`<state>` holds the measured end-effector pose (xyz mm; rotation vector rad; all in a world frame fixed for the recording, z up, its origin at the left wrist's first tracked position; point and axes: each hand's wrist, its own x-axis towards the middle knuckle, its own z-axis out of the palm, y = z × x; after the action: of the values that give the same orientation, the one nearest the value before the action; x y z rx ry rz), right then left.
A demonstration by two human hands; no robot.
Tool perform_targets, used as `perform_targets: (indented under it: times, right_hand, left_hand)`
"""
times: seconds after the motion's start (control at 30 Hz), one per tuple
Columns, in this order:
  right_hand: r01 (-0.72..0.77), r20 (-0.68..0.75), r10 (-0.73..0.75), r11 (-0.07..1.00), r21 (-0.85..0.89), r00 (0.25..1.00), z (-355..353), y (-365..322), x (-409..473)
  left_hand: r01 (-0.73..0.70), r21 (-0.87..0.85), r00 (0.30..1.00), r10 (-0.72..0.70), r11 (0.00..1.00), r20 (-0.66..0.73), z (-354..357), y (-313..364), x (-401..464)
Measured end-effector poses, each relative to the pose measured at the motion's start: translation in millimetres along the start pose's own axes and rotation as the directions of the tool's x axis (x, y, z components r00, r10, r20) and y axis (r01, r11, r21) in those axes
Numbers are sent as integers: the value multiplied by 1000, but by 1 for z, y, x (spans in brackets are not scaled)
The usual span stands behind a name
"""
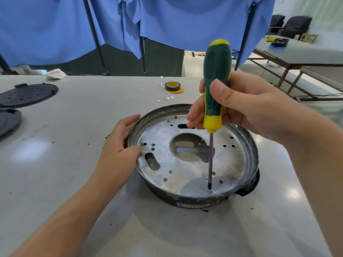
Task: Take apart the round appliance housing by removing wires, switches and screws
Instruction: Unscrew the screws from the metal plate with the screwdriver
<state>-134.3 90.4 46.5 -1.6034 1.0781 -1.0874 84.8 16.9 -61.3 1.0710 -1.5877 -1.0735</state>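
A round metal housing (187, 175) with a dark outer wall lies on the white table, its silver inner plate full of holes and slots. My left hand (120, 143) grips its left rim, thumb over the edge. My right hand (239, 106) holds a green and yellow screwdriver (216, 86) upright. The screwdriver's tip sits on a screw (210, 191) near the housing's front rim.
Two dark round plates (27, 94) lie at the table's left edge. A roll of black tape (172, 86) on a yellow disc sits at the back, with clear plastic wrap beside it. Blue cloth hangs behind the table. Another table stands at the far right.
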Motion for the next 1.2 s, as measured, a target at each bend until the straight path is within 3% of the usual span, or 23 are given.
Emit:
perform_targets:
  times: [0.6, 0.9, 1.2]
  right_hand:
    - [-3, 37, 3, 1000, -7, 999, 5, -4, -2]
    - [188, -61, -198, 972, -139, 978, 6, -4, 0]
    - [142, 16, -142, 986, -84, 990, -7, -7, -2]
  left_hand:
    - [27, 0, 998, -27, 1000, -57, -6, 2, 5]
    - [36, -15, 996, -37, 999, -85, -5, 2, 7]
    - [59, -3, 997, -59, 998, -47, -4, 3, 17]
